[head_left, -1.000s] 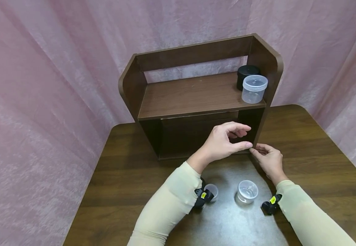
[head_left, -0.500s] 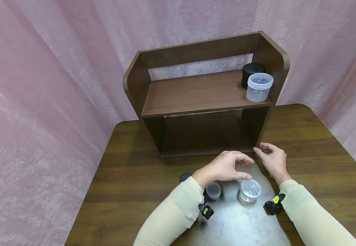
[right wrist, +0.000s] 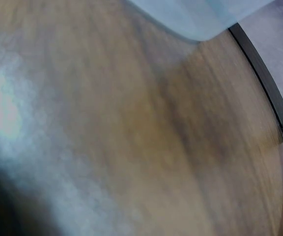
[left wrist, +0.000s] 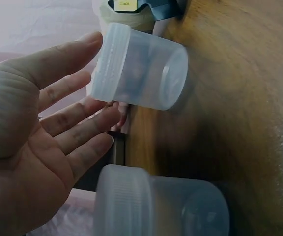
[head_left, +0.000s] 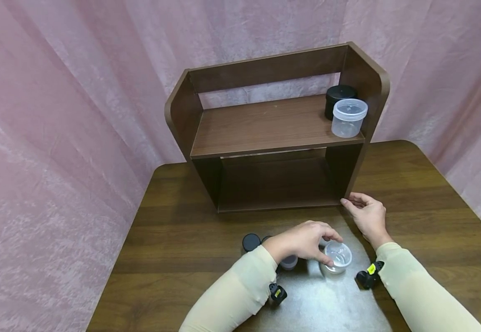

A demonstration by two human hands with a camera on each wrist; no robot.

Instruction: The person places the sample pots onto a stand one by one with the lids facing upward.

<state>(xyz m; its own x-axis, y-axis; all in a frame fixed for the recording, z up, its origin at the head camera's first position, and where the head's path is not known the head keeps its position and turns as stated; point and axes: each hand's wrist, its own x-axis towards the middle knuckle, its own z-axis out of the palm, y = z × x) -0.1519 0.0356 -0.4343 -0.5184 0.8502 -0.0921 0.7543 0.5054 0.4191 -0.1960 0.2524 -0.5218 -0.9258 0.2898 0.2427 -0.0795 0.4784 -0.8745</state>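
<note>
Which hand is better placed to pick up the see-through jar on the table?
Probably the left hand: its fingers already hover round the clear jar, not yet closed on it. The right hand rests farther off, at the shelf's bottom corner.

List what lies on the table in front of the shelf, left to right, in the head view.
Black lid → left hand → clear jar → right hand.
</note>
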